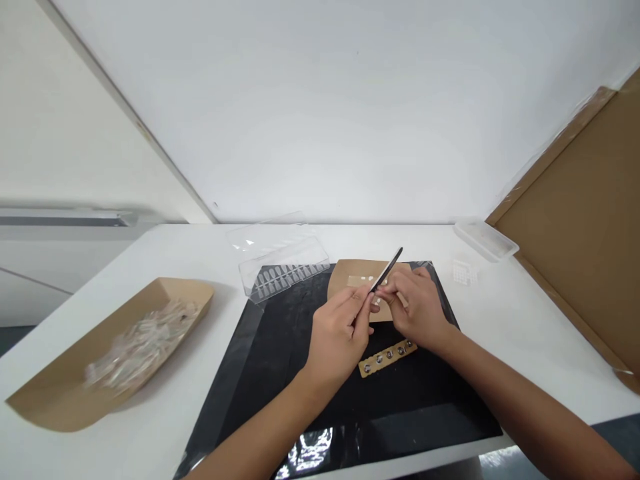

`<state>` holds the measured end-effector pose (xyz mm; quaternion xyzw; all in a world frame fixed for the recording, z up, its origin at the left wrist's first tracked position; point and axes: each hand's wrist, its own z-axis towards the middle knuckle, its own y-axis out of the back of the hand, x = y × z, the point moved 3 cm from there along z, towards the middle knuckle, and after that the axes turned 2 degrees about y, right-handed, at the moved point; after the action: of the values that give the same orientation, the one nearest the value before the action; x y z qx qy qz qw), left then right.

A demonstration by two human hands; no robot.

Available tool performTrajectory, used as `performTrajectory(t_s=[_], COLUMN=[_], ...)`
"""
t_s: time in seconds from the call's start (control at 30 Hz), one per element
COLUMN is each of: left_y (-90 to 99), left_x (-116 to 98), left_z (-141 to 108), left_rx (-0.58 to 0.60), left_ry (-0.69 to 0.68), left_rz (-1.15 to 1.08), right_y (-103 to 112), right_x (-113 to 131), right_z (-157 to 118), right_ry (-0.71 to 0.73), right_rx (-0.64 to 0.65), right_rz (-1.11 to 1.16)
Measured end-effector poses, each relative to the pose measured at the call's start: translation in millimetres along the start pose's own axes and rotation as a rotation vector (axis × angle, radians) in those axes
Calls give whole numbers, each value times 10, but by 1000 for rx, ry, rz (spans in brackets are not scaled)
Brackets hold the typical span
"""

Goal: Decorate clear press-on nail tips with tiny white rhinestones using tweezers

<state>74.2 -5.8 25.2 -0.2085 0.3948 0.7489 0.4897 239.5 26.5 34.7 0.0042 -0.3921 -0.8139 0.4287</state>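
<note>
My left hand (345, 323) is closed round the lower end of a slim black-and-white nail file (390, 267), which slants up to the right. Close against it, my right hand (413, 303) has its thumb and fingers pinched together; whatever they hold is too small and covered to name. Behind both hands lies a brown paper tray (340, 277) with small white pieces in it. A gold strip with several round metal studs (384, 360) rests on the black mat (280, 373) just below my hands.
At the left stands a brown paper tray (55, 400) heaped with clear plastic packets (145, 343). An open clear case (285, 263) with rows of false nail tips overlaps the mat's far edge. Right of the mat are a clear plastic lid (485, 239), a small white grid (464, 272) and a cardboard panel (590, 233).
</note>
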Motion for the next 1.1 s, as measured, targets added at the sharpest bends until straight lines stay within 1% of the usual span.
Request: performTrajectory(t_s=[0.07, 0.2, 0.3, 0.37, 0.43, 0.5, 0.57, 0.6, 0.67, 0.73, 0.77, 0.87, 0.93, 1.0, 1.1], left_y=[8, 31, 81, 164, 301, 490, 698, 796, 975, 1094, 1123, 1116, 1057, 976, 857], left_x=[-5, -36, -49, -53, -67, -109, -162, -176, -147, -28, 56, 315, 425, 459, 372], left_z=[12, 35, 59, 103, 164, 207, 190, 148, -10, -237, -357, -664, -776, -806, -775], left_rx=[-8, -27, -61, -110, -140, -143, -96, -57, -33, -20, -7, -1, -7, -1, -4], left_ry=[-29, -78, -28, 53, 177, 308, 398, 427, 487, 572, 615, 755, 795, 746, 564], left_rz=[21, 108, 197, 266, 351, 468, 603, 651, 689, 682, 662, 560, 549, 581, 695], right_y=[1, 25, 63, 97, 130, 156, 175, 182, 195, 205, 207, 197, 177, 158, 135], right_x=[-6, -72, -104, -105, -90, -62, -21, 5, 61, 126, 160, 261, 312, 347, 372], right_z=[3, 0, -44, -95, -150, -195, -224, -234, -246, -256, -263, -293, -315, -332, -346], right_ry=[2, -24, 13, 54, 101, 157, 223, 257, 309, 347, 366, 423, 447, 465, 487], right_rx=[-1, -63, -136, -185, -217, -219, -198, -186, -160, -139, -129, -97, -59, -32, -4], right_rz=[3, 4, 22, 26, 17, -9, -45, -61, -74, -76, -77, -84, -74, -60, -44])
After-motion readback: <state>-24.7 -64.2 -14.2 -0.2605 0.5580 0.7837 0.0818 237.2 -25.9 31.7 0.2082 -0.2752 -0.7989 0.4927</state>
